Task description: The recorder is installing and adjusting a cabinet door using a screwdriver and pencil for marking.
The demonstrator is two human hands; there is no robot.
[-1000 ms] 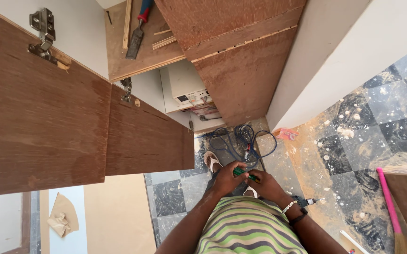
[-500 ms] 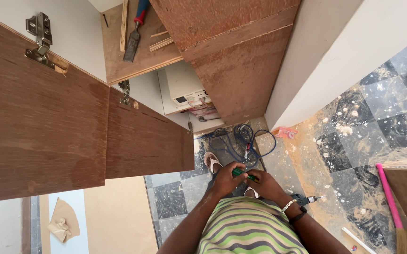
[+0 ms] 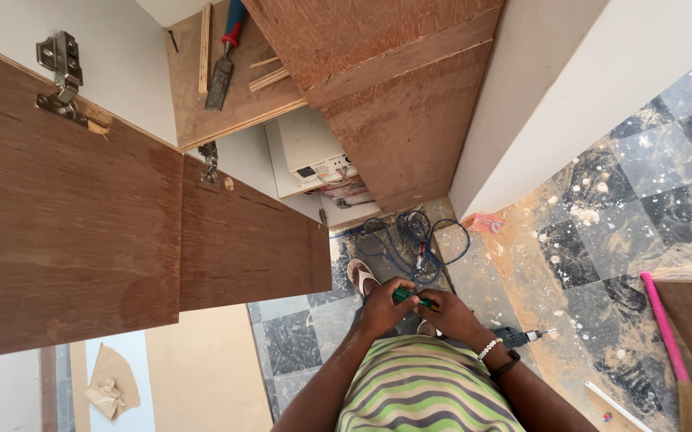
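I look straight down from high up. My left hand and my right hand meet in front of my striped green shirt, both closed on a small green-handled tool. My right wrist wears a bead bracelet and a dark band. To my left an open brown cabinet door with a metal hinge swings out at arm height. A chisel with a red and blue handle lies on the wooden shelf above.
A white electrical box hangs under the shelf. Blue cables coil on the dusty tiled floor beside a power drill. A pink-handled broom leans at the right. A sandalled foot shows below.
The view has shifted slightly. My hands stay together on the green tool in much the same place.
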